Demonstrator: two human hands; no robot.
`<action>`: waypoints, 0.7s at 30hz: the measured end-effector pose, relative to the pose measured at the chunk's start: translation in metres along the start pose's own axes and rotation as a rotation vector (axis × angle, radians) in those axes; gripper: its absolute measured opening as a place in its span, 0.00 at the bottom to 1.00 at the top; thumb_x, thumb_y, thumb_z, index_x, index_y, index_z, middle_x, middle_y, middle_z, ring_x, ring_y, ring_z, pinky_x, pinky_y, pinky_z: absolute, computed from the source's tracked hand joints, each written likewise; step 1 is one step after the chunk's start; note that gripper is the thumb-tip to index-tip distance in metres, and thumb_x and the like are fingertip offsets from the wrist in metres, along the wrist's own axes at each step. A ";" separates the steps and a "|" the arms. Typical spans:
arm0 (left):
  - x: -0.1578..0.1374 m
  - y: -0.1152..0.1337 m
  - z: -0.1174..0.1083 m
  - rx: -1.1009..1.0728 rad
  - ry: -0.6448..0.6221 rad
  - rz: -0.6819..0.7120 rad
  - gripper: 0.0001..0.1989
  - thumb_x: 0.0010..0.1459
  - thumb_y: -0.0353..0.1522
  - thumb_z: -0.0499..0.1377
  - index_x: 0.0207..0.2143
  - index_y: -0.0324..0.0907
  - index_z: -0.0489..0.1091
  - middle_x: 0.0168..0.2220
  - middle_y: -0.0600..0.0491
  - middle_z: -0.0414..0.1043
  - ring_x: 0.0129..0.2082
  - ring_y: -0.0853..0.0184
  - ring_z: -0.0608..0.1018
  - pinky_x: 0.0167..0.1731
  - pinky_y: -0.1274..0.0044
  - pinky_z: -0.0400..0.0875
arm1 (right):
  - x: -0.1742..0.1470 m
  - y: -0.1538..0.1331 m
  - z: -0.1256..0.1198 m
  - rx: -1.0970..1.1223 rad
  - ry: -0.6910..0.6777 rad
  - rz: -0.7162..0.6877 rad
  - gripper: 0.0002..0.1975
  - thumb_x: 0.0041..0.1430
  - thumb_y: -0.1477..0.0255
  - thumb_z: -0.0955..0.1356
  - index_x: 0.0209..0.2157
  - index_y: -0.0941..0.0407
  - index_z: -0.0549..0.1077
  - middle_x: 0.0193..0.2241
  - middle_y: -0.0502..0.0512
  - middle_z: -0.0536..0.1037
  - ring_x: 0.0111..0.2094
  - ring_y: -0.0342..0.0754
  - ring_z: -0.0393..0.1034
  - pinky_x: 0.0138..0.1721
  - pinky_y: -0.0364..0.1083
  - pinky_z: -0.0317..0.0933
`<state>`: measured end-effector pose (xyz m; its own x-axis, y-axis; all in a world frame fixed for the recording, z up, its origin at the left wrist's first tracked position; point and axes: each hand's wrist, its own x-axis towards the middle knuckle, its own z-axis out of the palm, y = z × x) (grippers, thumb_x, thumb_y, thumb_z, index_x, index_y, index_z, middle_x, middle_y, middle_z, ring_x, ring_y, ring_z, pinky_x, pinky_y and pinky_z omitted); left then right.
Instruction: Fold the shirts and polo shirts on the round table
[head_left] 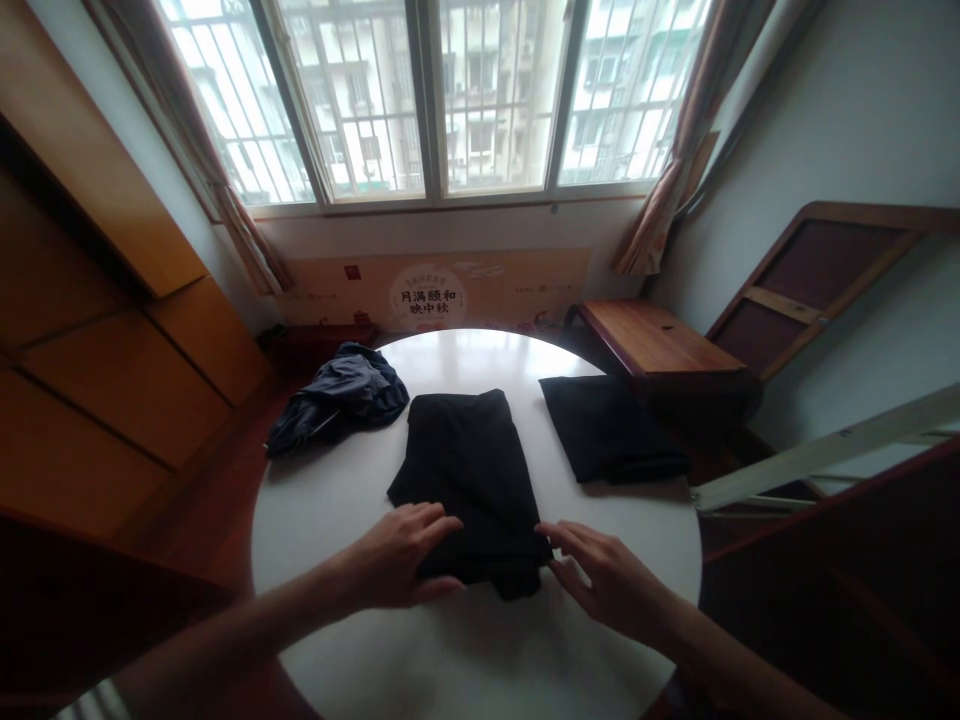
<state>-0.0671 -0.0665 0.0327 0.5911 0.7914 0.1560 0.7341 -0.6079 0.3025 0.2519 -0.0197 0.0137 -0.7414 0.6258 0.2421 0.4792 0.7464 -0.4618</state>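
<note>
Head view: the black cloth (476, 460) lies flat and folded in the middle of the tabletop (345, 640), its long sides running from the near edge toward the far one. The left hand (416, 555) rests at its near left part, thumb and forefinger spread apart; whether a fold is caught between thumb and fingers cannot be told. The right hand (589, 565) meets the cloth's right side by its near corner, fingers loosely bent and the thumb a little apart from them; whether it pinches the fabric cannot be told either.

By the tabletop's far left edge a blue garment (341, 395) sits in a crumpled heap, partly hanging over. Toward the right edge lies a second folded cloth (611, 430), also black, well apart from the first. Beyond the far right edge stands a wooden bench (652, 335).
</note>
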 end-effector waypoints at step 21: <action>0.020 -0.028 -0.001 -0.018 0.128 0.069 0.17 0.68 0.28 0.46 0.50 0.38 0.71 0.42 0.43 0.75 0.41 0.61 0.77 0.42 0.69 0.74 | 0.059 -0.015 -0.017 -0.104 -0.024 -0.234 0.13 0.66 0.74 0.60 0.44 0.58 0.74 0.38 0.62 0.75 0.40 0.52 0.69 0.42 0.50 0.64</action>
<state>-0.0762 -0.0336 0.0287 0.5916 0.7500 0.2957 0.6861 -0.6610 0.3038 0.2092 0.0100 0.0497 -0.8482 0.4284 0.3115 0.3380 0.8905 -0.3045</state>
